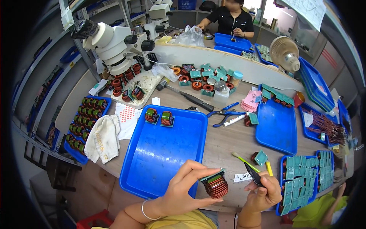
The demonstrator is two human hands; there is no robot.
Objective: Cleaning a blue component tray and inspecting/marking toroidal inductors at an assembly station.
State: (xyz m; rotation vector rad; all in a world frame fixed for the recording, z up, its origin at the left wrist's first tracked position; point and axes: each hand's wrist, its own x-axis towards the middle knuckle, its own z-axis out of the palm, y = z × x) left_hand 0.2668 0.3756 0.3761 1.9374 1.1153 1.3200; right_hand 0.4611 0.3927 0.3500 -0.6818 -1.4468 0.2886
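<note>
My left hand (183, 187) pinches a wire-wound coil (216, 187) with copper-red windings, a green core band and a green board. Fingers press on the board side, the thumb on the windings. My right hand (264, 194) is closed round a flat black pointed tool (254, 174), which may be tweezers; its tip points up and left, apart from the coil. Just behind that tip lies a thin bright green stick (240, 157). A loose coil with a green board (260, 157) rests beyond the right hand. The large blue tray (164, 160) left of the hands has two coils (167, 118) at its far end.
Pliers (225, 113), a white marker (234, 120) and a dark-handled hammer (190, 98) lie mid-table. A microscope (112, 45) stands far left, a fan (284, 53) far right. Coil-filled trays (283, 179) flank both sides. A person (230, 23) works opposite; another person's arm (335, 204) shows at right.
</note>
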